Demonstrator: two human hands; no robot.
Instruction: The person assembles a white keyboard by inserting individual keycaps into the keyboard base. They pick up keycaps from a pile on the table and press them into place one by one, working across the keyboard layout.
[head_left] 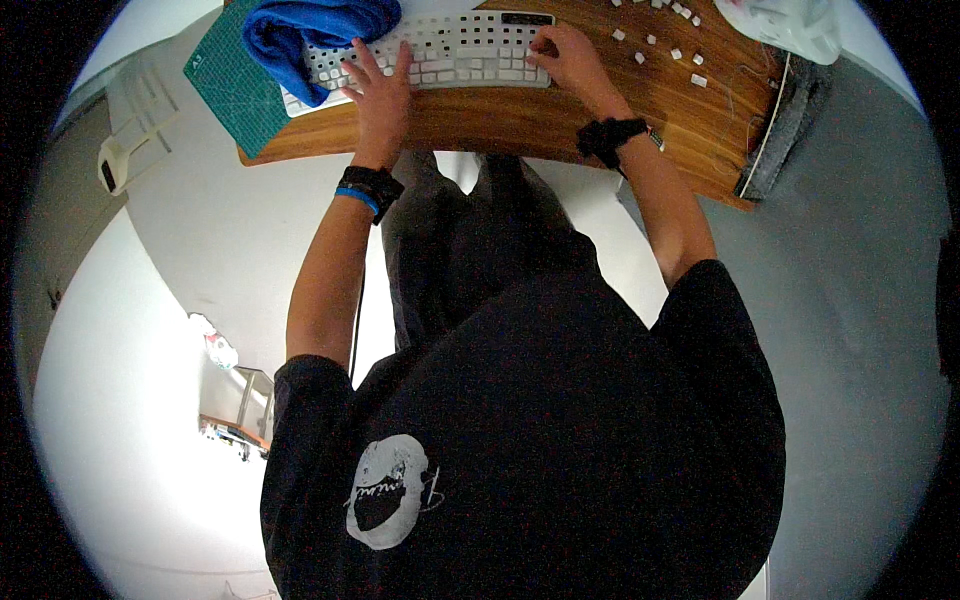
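A white keyboard [465,68] lies near the table's front edge, with many of its upper key places bare and dark and its lower rows capped in white. My left hand [383,95] rests over its left part, fingers spread. At the right end, my right hand [575,65] is closed, thumb and index finger curled together at the board's edge; whatever is between the fingertips is too small to make out. A blue cloth [300,40] is bunched over the keyboard's upper left corner. Loose white keycaps [698,80] lie scattered right of my right hand.
Under the cloth's left side a green cutting mat [235,85] overhangs the wooden table [480,122]. A whitish plastic bag [790,25] sits at the far right corner. Beyond the table's right edge is a dark grey strip [785,135].
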